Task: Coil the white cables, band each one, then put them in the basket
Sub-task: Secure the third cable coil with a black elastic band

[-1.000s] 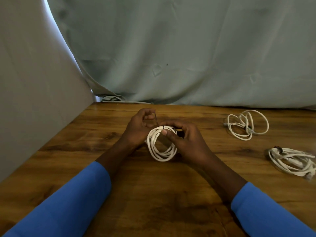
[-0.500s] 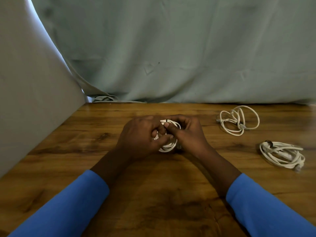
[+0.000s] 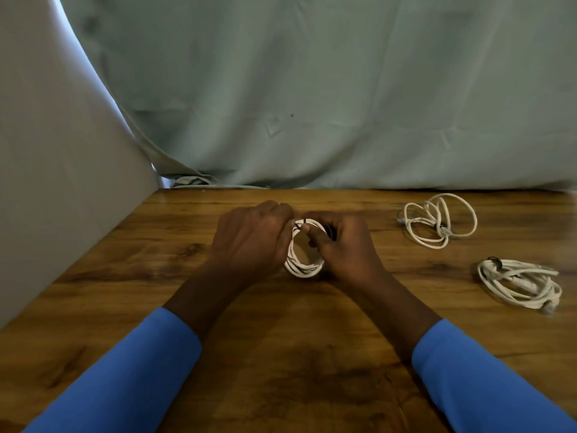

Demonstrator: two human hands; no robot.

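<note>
A white cable coil stands on edge on the wooden table, held between both hands. My left hand grips its left side, fingers curled over the top. My right hand grips the right side, thumb pressed inside the loop near a thin dark band at the coil's top. A loosely looped white cable lies at the right rear. Another white coil with a dark band on it lies at the right, nearer me. No basket is in view.
A pale green cloth hangs behind the table's far edge. A grey-white cloth panel slopes along the table's left side. Blue sleeves cover both forearms.
The left hand has shifted from covering the coil to its left side, so the loop shows again. The right thumb now presses inside the coil's top near the band.
</note>
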